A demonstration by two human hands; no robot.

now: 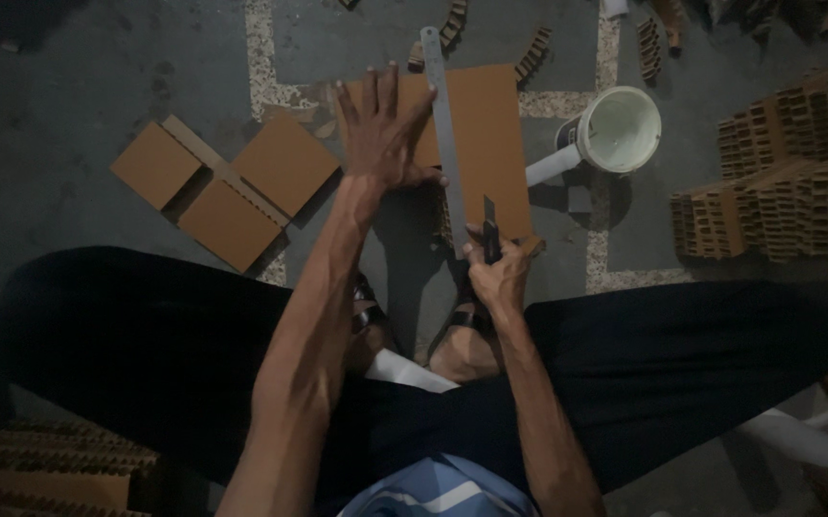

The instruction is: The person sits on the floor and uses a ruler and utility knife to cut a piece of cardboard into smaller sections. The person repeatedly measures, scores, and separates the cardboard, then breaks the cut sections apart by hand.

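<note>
Your left hand (382, 129) lies flat with fingers spread wide on the brown cardboard sheet (490, 144), which rests on the grey floor (69, 105) at about 12 o'clock from your knees. The thumb side of that hand presses against a long metal ruler (444, 134) that runs across the sheet from its far edge toward you, tilted slightly. Your right hand (500, 273) is closed around a dark utility knife (490, 225) — the blade end points away from you and sits right beside the ruler's near end, at the sheet's near edge. Whether the blade touches the cardboard is hard to tell in this dim light.

At 10 o'clock from the sheet, three smaller cardboard squares (227, 182) lie together with a narrow strip across them. At 2 o'clock, just beside the sheet, a white bucket (622, 129) lies tipped with its open mouth toward the camera. Further out at 3 o'clock stand stacks of cut corrugated pieces (797, 172), and more such pieces (50, 469) sit at 8 o'clock beside your left leg — close to the frame's corner. Small corrugated scraps (533, 53) lie beyond the sheet's far edge.
</note>
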